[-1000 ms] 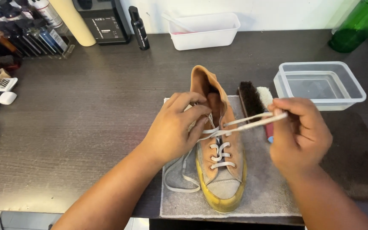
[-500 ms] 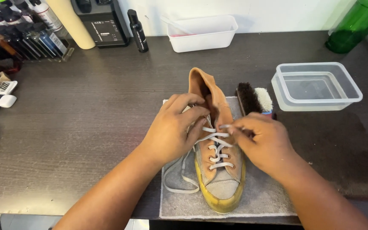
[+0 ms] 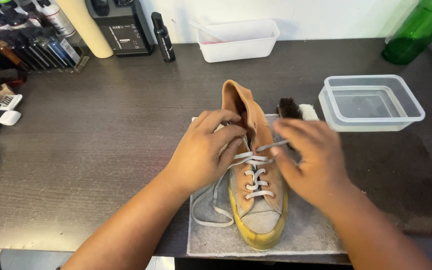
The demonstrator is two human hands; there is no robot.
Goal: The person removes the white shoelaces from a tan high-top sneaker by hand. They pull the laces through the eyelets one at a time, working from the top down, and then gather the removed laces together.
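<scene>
A tan high-top sneaker (image 3: pixel 256 200) with a yellowed rubber toe lies toe toward me on a grey cloth (image 3: pixel 306 230). My left hand (image 3: pixel 203 150) presses on the shoe's left side near the upper eyelets, fingers curled over the opening. My right hand (image 3: pixel 308 160) is at the shoe's right side, fingertips pinching the grey lace (image 3: pixel 271 146) where it leaves an upper eyelet. Loose lace (image 3: pixel 211 212) trails in a loop on the cloth at the left.
A dark-bristled brush (image 3: pixel 290 107) lies behind my right hand. A clear tub of water (image 3: pixel 371 102) stands at right, a white tub (image 3: pixel 238 40) at the back, a green bottle (image 3: pixel 416 35) far right. Bottles (image 3: pixel 26 35), a black device and a small black bottle (image 3: pixel 162 37) line the back left.
A second ago my right hand held the lace pulled out taut to the right. It has since come back in to the shoe's eyelets. My left hand stayed on the shoe.
</scene>
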